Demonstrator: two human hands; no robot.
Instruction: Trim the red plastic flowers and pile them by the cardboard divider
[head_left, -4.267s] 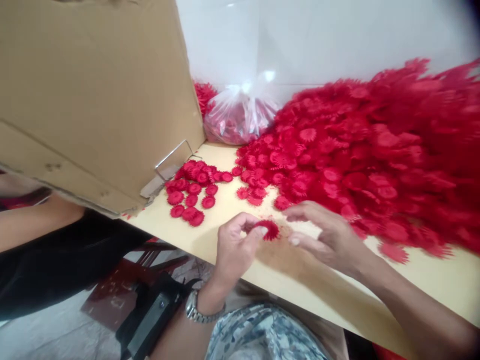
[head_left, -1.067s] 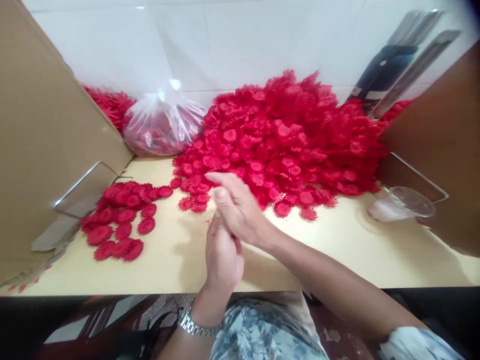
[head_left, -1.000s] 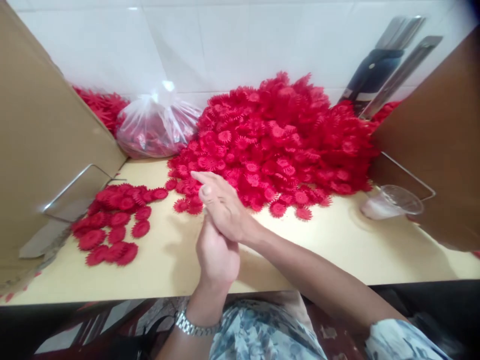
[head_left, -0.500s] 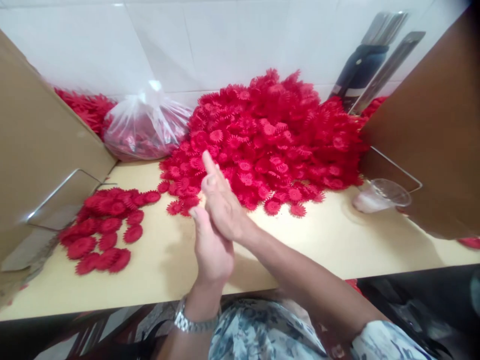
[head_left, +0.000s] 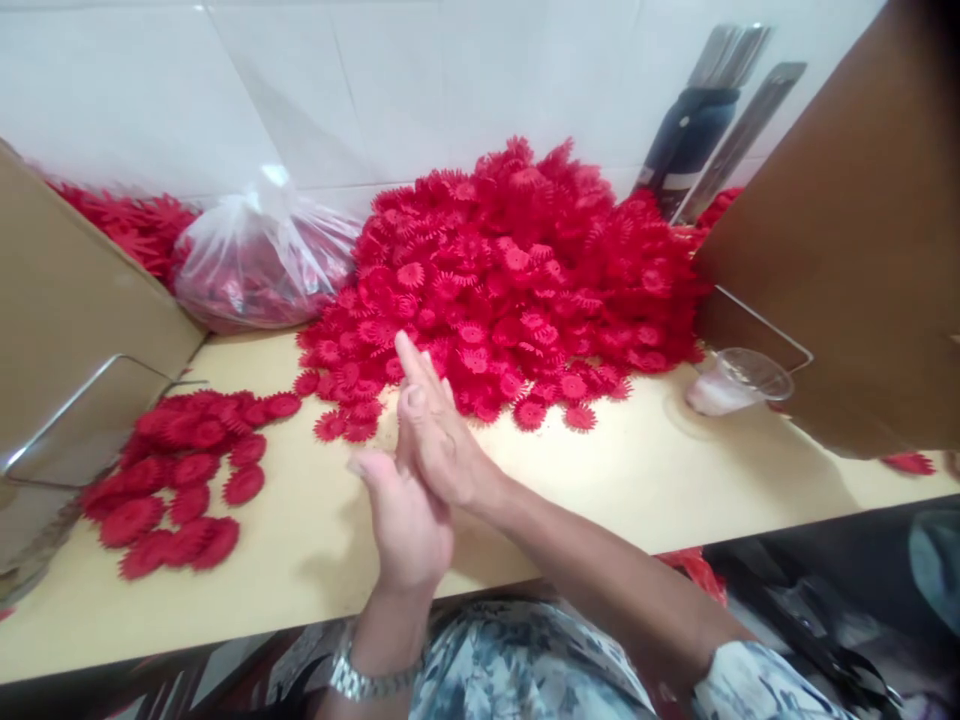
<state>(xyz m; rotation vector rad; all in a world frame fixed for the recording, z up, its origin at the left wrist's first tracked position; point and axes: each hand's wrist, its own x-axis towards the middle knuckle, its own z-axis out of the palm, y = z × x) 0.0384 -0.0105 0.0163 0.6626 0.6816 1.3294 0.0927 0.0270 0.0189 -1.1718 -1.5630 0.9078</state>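
My left hand [head_left: 411,528] and my right hand [head_left: 448,445] are pressed palm to palm above the table, fingers stretched out and pointing away from me. The left thumb sticks out to the side. Whether anything lies between the palms is hidden. Just beyond my fingertips rises a large heap of red flower-shaped pieces [head_left: 517,270] with fringed edges. To the left of my hands lies a smaller group of red fringed discs [head_left: 191,470], some overlapping. A silver watch [head_left: 375,680] is on my left wrist.
A tied clear plastic bag [head_left: 262,260] with reddish contents stands back left. Cardboard panels [head_left: 817,260] flank the table [head_left: 585,490]. At right, a clear plastic cup [head_left: 739,382] tilts near a wire loop. A dark bottle [head_left: 686,140] and a metal strip [head_left: 742,140] lean against the wall.
My palms have slid slightly against each other, and the left thumb sits farther from the right hand. The view has shifted to the right; the red pieces look unmoved.
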